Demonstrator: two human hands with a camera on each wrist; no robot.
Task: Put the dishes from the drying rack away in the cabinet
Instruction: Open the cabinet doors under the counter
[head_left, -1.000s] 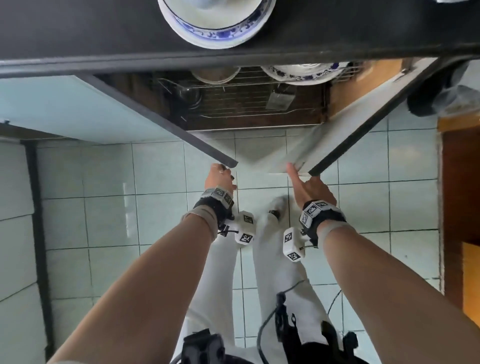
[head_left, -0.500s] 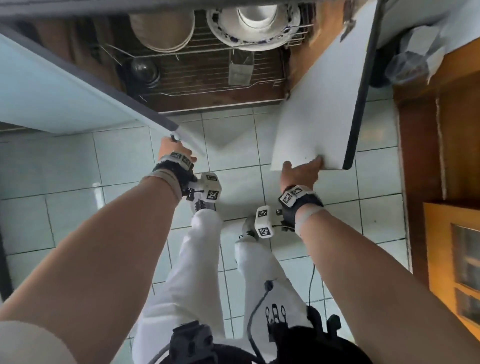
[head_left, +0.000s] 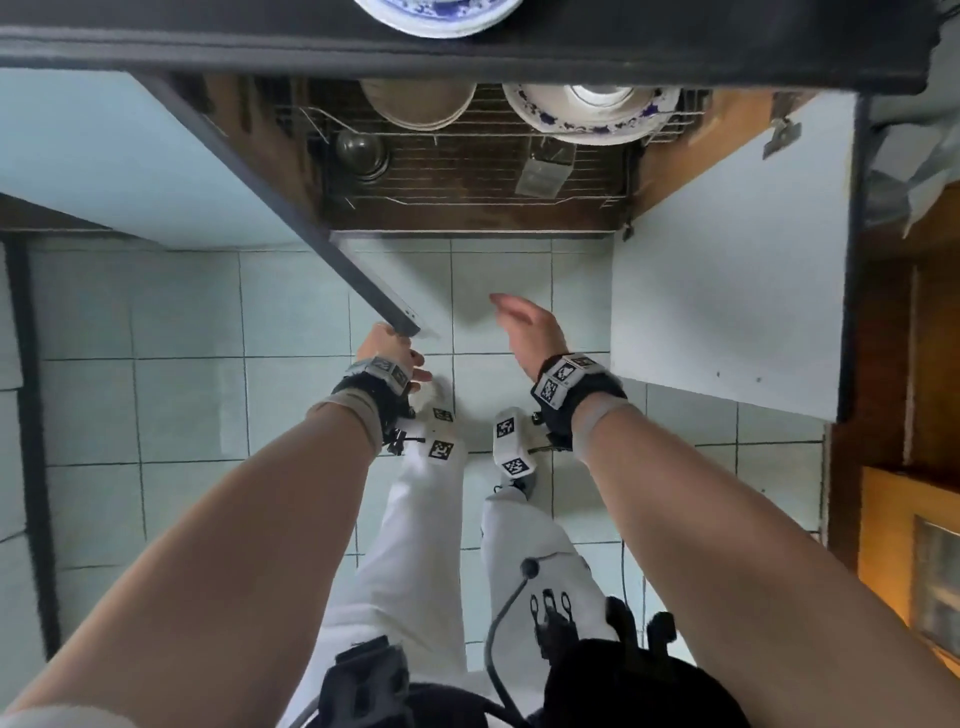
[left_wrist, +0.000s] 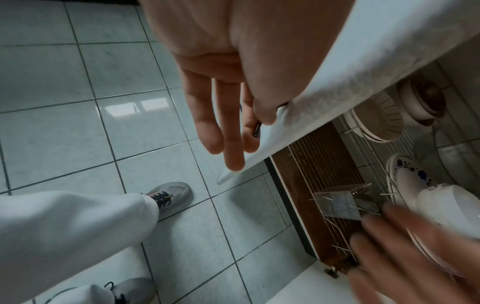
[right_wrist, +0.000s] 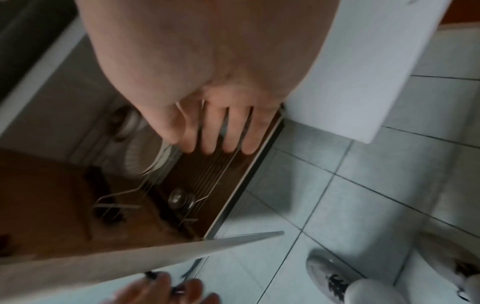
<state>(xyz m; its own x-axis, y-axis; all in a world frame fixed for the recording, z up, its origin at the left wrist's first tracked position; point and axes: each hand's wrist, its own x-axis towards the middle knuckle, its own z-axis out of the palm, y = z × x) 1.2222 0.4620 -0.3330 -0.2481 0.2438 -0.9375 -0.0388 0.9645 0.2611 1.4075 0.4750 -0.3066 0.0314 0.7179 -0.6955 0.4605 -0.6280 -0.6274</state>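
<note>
Below the dark countertop edge (head_left: 467, 52), both white cabinet doors stand open. Left hand (head_left: 387, 345) holds the left door's (head_left: 130, 171) bottom corner, thumb pinching its edge against straight fingers (left_wrist: 207, 127). Right hand (head_left: 527, 330) is free in the air, fingers straight, holding nothing, apart from the right door (head_left: 727, 291). Inside, a wire rack (head_left: 467, 171) carries a beige ribbed bowl (head_left: 418, 106) and a blue-patterned white plate (head_left: 587, 111). Another blue-rimmed plate (head_left: 436, 13) sits on the countertop.

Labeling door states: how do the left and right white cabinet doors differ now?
The left white cabinet door is partly open, its corner held by the left hand. The right white cabinet door is swung wider; the right hand is off it, fingers straight. Both expose the wire rack.
</note>
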